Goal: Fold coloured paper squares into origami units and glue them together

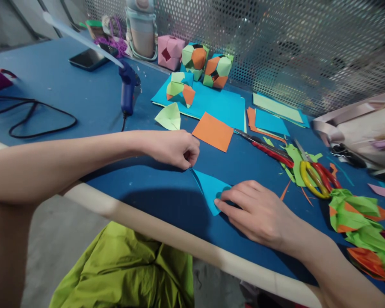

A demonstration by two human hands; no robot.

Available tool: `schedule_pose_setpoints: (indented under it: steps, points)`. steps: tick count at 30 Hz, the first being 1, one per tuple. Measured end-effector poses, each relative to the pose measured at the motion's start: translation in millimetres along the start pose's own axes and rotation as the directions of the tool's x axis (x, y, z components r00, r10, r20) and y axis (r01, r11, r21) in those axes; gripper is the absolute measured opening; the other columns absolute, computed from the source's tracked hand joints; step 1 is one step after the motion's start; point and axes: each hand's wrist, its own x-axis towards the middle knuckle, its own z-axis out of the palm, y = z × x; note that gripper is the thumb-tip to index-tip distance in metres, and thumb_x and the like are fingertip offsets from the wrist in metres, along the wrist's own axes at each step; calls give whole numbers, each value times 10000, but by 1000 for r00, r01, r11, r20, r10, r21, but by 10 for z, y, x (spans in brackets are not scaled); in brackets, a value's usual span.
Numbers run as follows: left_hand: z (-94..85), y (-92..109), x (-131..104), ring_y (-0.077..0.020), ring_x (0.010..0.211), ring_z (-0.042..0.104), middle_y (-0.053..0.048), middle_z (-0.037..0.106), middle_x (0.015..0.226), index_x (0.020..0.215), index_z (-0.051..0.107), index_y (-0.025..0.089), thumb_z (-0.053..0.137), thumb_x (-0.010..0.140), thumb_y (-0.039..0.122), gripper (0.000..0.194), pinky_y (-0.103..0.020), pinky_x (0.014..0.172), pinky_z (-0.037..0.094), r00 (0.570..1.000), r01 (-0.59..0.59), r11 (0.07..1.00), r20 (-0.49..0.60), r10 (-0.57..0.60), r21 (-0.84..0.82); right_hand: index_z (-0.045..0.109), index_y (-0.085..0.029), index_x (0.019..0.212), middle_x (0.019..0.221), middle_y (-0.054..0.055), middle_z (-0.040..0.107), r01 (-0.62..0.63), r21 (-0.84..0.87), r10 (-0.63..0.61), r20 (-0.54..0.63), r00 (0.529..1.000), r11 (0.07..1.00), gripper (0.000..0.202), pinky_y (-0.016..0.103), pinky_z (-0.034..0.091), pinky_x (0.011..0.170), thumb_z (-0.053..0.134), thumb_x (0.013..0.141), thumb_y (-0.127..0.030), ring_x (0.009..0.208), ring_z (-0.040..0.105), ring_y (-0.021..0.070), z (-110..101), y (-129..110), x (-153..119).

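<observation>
A folded sheet of blue paper (208,188) lies near the table's front edge, shaped like a triangle. My left hand (176,149) is closed, its curled fingertips at the paper's upper left corner. My right hand (256,209) grips the paper's lower right side, thumb and fingers together at its edge. Just beyond them lies an orange paper square (213,131). To its left sits a folded light green paper piece (169,117). A partly built paper model (180,90) in green and orange rests on stacked blue sheets (224,102).
A blue glue gun (128,90) stands at the left, its cord trailing under my left arm. A red-handled cutter (272,154) and scissors (314,179) lie right, among green scraps (297,164). Finished paper models (194,60) line the back near a perforated metal panel (276,51).
</observation>
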Motion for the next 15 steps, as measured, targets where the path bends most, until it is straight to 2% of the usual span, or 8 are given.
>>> schedule_pose_setpoints:
  steps: [3, 5, 6, 8, 9, 11, 12, 15]
  points:
    - [32, 83, -11, -99, 656, 521, -16, 594, 730, 747, 646, 128, 520, 730, 86, 134, -203, 607, 383, 987, -6, 998, -157, 15, 62, 629, -121, 957, 853, 114, 634, -14, -15, 15, 18, 1000, 1000, 250, 332, 359, 641, 387, 897, -123, 751, 502, 189, -5, -5, 3]
    - [89, 206, -28, -126, 753, 542, -54, 609, 828, 828, 637, 120, 472, 783, 87, 174, -229, 667, 406, 943, -17, 990, -326, 61, 138, 630, -125, 961, 831, 107, 626, -18, -27, 18, 19, 1000, 999, 254, 326, 341, 624, 384, 899, -124, 718, 480, 179, -1, -9, 2]
    - [131, 282, -41, -138, 800, 542, -70, 612, 868, 853, 631, 121, 444, 810, 87, 195, -241, 698, 412, 922, -49, 980, -368, 118, 192, 631, -125, 964, 818, 103, 622, -16, -33, 17, 15, 1000, 999, 253, 325, 332, 616, 386, 900, -125, 699, 467, 175, 2, -11, 0]
    - [244, 439, -76, -151, 794, 529, -83, 610, 855, 807, 620, 123, 409, 843, 81, 219, -260, 701, 413, 908, -154, 931, -324, 265, 330, 636, -124, 949, 783, 94, 609, -15, -41, 16, 9, 1000, 999, 245, 327, 316, 602, 396, 901, -130, 669, 442, 171, 11, -16, -4]
    - [310, 510, -97, -154, 760, 519, -82, 606, 831, 758, 613, 126, 407, 850, 80, 230, -267, 675, 410, 914, -205, 894, -250, 320, 397, 641, -126, 921, 762, 88, 601, -16, -42, 16, 8, 1000, 999, 239, 328, 309, 597, 402, 902, -134, 659, 434, 171, 15, -19, -6]
    - [451, 623, -138, -170, 710, 509, -80, 599, 782, 725, 608, 127, 393, 873, 100, 262, -290, 596, 386, 908, -223, 823, -196, 371, 522, 644, -131, 848, 728, 79, 579, -22, -30, 23, 18, 1000, 999, 240, 327, 302, 592, 410, 903, -137, 654, 428, 171, 21, -25, -11]
    - [518, 664, -158, -184, 730, 518, -87, 604, 803, 757, 618, 125, 395, 880, 116, 256, -303, 592, 386, 918, -224, 792, -149, 366, 567, 641, -132, 816, 719, 75, 570, -27, -17, 28, 27, 999, 999, 246, 326, 304, 593, 411, 903, -136, 656, 429, 172, 22, -28, -13]
    - [666, 738, -206, -239, 817, 535, -134, 616, 904, 825, 641, 107, 407, 901, 312, 321, -350, 650, 416, 940, -140, 788, -170, 296, 600, 630, -129, 781, 708, 69, 552, -49, 30, 47, 51, 998, 998, 262, 323, 318, 605, 401, 906, -131, 667, 434, 172, 17, -36, -16]
